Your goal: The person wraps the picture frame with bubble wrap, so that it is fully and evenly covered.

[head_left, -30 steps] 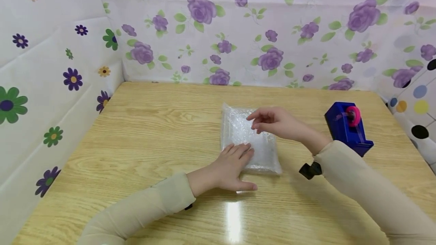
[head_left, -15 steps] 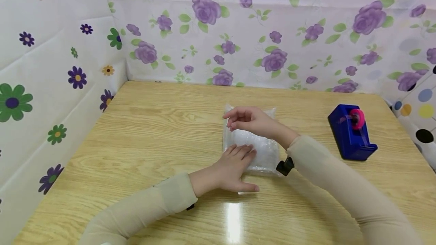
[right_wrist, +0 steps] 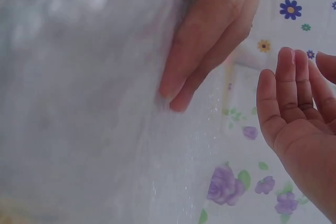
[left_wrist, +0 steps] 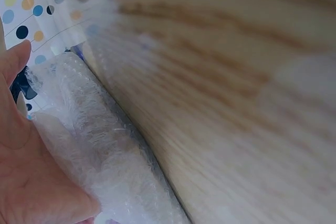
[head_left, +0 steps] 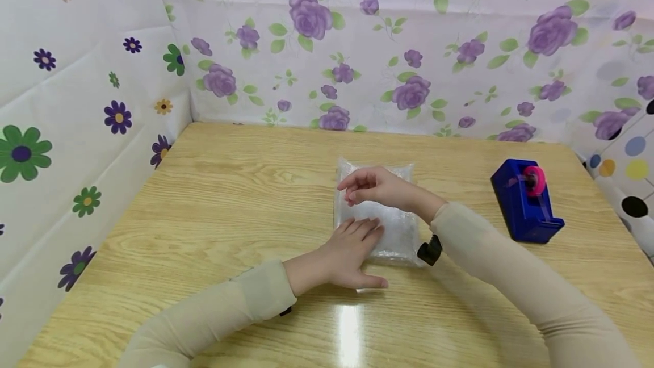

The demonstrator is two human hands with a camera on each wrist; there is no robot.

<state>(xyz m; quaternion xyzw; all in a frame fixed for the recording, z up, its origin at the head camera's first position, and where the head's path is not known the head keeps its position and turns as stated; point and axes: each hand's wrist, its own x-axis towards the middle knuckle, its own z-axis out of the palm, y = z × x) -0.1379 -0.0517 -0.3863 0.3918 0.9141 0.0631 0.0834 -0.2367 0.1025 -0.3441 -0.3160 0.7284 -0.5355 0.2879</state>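
A flat, rectangular packet of clear bubble wrap (head_left: 401, 231) lies on the wooden table; its contents are hidden by the wrap. My left hand (head_left: 347, 251) rests on its near left part, fingers straight and thumb stretched out to the side. Over the packet's far half hovers my right hand (head_left: 380, 187), fingers loosely bent. In the right wrist view the right hand (right_wrist: 294, 119) has nothing in its palm, and the left hand's fingers (right_wrist: 210, 35) press on the wrap (right_wrist: 79, 103). The left wrist view shows the packet's edge (left_wrist: 121, 161) beside the left hand (left_wrist: 31, 177).
A blue tape dispenser (head_left: 521, 203) with a pink-cored roll (head_left: 535, 180) stands to the right on the table (head_left: 245, 186). Flowered sheets (head_left: 245, 95) hang behind and to the left. A black wrist camera (head_left: 430, 250) sits under the right cuff.
My right hand has moved left across the packet, away from the tape dispenser, then come slightly nearer. The left hand has stayed in place on the wrap.
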